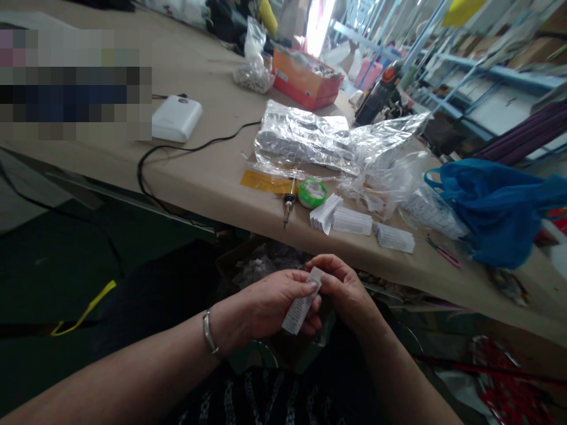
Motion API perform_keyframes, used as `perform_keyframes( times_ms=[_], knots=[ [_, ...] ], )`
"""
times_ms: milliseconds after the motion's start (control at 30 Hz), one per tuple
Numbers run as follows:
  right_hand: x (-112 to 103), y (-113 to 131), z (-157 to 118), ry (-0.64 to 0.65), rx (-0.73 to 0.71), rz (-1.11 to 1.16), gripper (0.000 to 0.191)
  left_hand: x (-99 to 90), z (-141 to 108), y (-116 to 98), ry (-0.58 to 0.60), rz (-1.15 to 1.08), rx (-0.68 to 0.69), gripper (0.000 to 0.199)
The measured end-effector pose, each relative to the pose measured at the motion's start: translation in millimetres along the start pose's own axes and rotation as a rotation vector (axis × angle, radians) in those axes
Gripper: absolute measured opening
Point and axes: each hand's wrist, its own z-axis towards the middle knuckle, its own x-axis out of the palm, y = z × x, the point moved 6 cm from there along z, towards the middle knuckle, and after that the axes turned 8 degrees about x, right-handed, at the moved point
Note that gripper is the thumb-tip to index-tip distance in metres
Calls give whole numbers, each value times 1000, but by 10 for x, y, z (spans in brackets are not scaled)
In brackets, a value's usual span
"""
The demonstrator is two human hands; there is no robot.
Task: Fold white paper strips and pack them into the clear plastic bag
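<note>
A small white printed label (297,311) is held over my lap, in front of the table edge. My left hand (277,298), with a metal bracelet at its wrist, grips the label between thumb and fingers. At the label's upper end the fingers of my right hand (343,289) are closed in a pinch; whether a second piece lies in them I cannot tell. On the table beyond are several stacks of similar labels, among them a middle stack (352,221) and a right stack (394,238). Left of them are a green-rimmed round container (312,193) and a pen-like tool with a metal tip (289,203).
Clear plastic wrapping (305,139) spreads behind the labels, near an orange-red box (305,79). To the right are a blue bag (496,206) and pink-handled snippers (445,252). A black cable crosses near a white box-shaped device (177,118). Below the table edge, an open box (228,268) holds scraps.
</note>
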Motion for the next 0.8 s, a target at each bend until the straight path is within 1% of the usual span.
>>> perform_keyframes(
  times_ms=[67, 100, 167, 233, 333, 400, 467, 500, 567, 633, 667, 733, 800],
  knots=[
    [54, 1, 3, 166, 24, -7, 40, 35, -14, 3, 62, 13, -7, 22],
    [81, 2, 2, 242, 33, -7, 42, 50, -19, 8, 86, 23, -8, 24],
    [125, 0, 7, 349, 47, 28, 39, 57, -24, 24, 91, 54, -11, 25],
    [152, -18, 27, 389, 61, 97, 32, 43, -27, 45, 55, 103, -21, 24],
    [182, -65, 55, 378, 71, 173, 26, 32, -34, 59, 11, 146, -31, 22],
    [185, -81, 51, 342, 53, 157, 27, 35, -37, 53, 4, 137, -24, 21],
    [157, -72, 29, 258, 19, 66, 30, 37, -35, 28, 4, 121, 2, 20],
    [126, -47, 11, 189, -19, -4, 34, 35, -33, 13, 3, 110, 17, 21],
    [53, 49, -50, 20, -137, -199, 39, 22, -28, -16, -15, 87, 39, 23],
    [16, 175, -137, -136, -286, -437, 38, 2, -27, -37, -53, 66, 47, 23],
    [17, 227, -178, -192, -348, -549, 36, -5, -27, -45, -70, 63, 48, 23],
    [50, 286, -232, -239, -426, -719, 33, -4, -30, -60, -89, 73, 54, 22],
    [90, 302, -252, -237, -458, -813, 31, 6, -34, -68, -97, 92, 57, 21]
  ],
)
